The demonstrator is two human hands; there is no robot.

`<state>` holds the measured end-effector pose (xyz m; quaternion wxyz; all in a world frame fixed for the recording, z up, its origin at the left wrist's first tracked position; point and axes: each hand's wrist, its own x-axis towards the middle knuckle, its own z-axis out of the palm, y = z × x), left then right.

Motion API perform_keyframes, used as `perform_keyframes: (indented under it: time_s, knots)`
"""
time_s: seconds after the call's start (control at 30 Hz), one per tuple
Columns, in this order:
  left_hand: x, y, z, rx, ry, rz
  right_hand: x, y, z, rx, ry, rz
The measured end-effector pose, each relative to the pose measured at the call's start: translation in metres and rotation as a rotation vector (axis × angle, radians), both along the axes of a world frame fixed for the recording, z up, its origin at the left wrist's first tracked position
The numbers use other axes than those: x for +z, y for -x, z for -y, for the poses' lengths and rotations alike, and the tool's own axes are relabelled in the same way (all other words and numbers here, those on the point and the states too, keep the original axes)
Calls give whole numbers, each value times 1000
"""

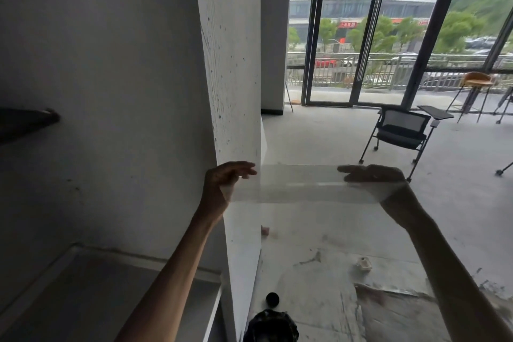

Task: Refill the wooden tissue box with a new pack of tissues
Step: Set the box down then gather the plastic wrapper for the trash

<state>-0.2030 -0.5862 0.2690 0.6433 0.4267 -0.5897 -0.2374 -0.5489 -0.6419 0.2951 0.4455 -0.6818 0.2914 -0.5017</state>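
I hold a clear, see-through rectangular panel (299,184) up in the air in front of me, long side level. My left hand (222,186) grips its left end, fingers over the top edge. At the right end my right hand (380,178) holds it, seen partly through the panel. A faint slot or stripe runs along the panel's middle. No wooden tissue box and no tissue pack are in view.
A white concrete pillar (233,64) stands just behind my left hand. A grey counter (97,294) lies lower left. On the concrete floor sit a black office chair (399,130), a small white object (364,264) and dark round items (272,322) by my feet. Glass doors (374,30) are behind.
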Motion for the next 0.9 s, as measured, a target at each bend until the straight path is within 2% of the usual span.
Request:
perform_keyframes:
  time_s: [0.07, 0.17, 0.2, 0.27, 0.33, 0.4, 0.43, 0.47, 0.5, 0.6, 0.63, 0.7, 0.77, 0.83, 0.9]
  knots:
    - [3, -4, 2, 51, 35, 86, 6, 8, 0, 104, -63, -58]
    - [0, -11, 0, 97, 54, 131, 20, 10, -2, 357, -213, 14]
    - [-2, -14, -1, 72, 11, 142, 23, 6, -3, 377, -233, 16]
    - [-10, -20, -11, -4, -153, 174, 27, -13, -5, 221, -161, -103]
    - [-25, -22, -23, 75, -239, 317, 27, -35, -9, -32, 15, -346]
    - [-33, -17, -33, 291, -125, 488, 28, -54, -17, -92, 201, -586]
    - [-30, -9, -33, 316, -34, 544, 29, -59, -19, -66, 255, -676]
    - [-23, 1, -30, 245, 9, 597, 32, -61, -21, -34, 286, -762]
    - [-13, 14, -26, 103, -33, 643, 38, -65, -23, -6, 312, -844]
    - [6, 54, -10, -403, -353, 680, 55, -76, -31, 44, 408, -1019]
    - [8, 64, -7, -474, -373, 664, 60, -78, -33, 60, 447, -1026]
    - [7, 79, -4, -484, -384, 489, 65, -74, -32, 60, 516, -995]
    - [2, 85, -3, -441, -420, 278, 59, -52, -25, -92, 568, -934]
    - [-1, 86, -4, -416, -448, 128, 39, -20, -27, -268, 405, -678]
    - [0, 82, -5, -406, -459, 14, 2, 4, -28, -219, 26, -367]
